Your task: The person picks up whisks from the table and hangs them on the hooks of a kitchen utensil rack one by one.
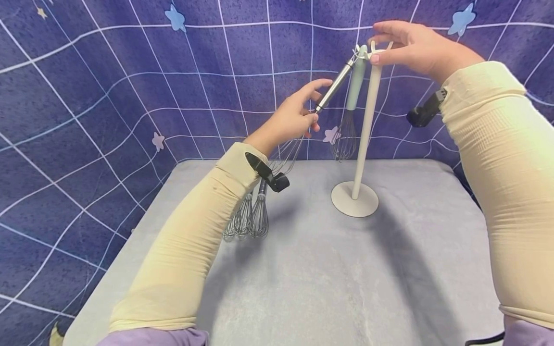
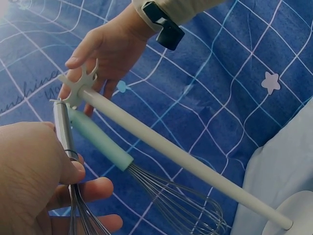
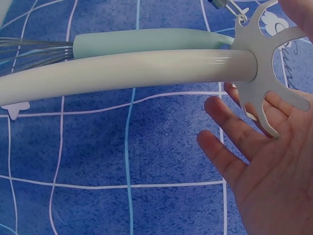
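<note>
My left hand pinches a whisk with a shiny metal handle near where its wires begin. The whisk hangs at a slant, the loop at its handle end meeting a hook of the cream whisk stand. From a neighbouring hook hangs a second whisk with a mint-green handle, wires downward. Around the stand's top my right hand is spread loosely, fingers extended behind the curved hooks. It touches the top lightly; the exact contact is partly hidden.
Several wire whisks lie on the grey-covered table, partly behind my left forearm. The stand's round base rests towards the table's back. Behind rises a blue curtain with grid lines and stars. A black cord shows at lower right.
</note>
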`<state>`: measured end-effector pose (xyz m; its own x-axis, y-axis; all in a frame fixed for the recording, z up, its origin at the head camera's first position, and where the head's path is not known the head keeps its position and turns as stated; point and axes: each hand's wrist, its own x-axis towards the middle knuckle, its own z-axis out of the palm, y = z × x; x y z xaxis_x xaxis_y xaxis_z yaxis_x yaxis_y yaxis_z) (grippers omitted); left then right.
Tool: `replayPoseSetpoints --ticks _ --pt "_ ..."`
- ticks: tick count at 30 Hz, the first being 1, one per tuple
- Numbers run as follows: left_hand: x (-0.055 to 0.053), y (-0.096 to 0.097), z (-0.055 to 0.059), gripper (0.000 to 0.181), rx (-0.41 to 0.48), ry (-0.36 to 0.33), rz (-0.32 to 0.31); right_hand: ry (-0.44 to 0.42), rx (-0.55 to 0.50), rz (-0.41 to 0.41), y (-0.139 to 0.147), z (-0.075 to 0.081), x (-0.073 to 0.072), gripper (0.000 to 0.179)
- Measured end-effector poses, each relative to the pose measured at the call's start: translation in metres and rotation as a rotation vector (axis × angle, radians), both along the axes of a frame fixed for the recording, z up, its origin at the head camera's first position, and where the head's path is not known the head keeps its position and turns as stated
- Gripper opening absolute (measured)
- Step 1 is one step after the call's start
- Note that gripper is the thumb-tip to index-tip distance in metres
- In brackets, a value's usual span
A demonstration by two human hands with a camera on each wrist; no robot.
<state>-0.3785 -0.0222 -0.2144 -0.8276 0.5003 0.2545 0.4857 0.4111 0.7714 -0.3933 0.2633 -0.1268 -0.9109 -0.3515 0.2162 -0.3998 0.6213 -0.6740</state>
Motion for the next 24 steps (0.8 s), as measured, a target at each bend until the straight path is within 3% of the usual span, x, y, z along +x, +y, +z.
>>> replayPoseSetpoints --ticks 11,24 --pt "-0.003 0.007 -0.013 0.076 0.088 0.02 -0.037 0.006 -0.024 0.006 0.0 0.001 -0.002 0.082" --pt "-0.011 0.02 -0.039 0.077 0.211 0.0 -0.104 0.007 -0.03 0.008 -0.001 -0.001 -0.002 0.083"
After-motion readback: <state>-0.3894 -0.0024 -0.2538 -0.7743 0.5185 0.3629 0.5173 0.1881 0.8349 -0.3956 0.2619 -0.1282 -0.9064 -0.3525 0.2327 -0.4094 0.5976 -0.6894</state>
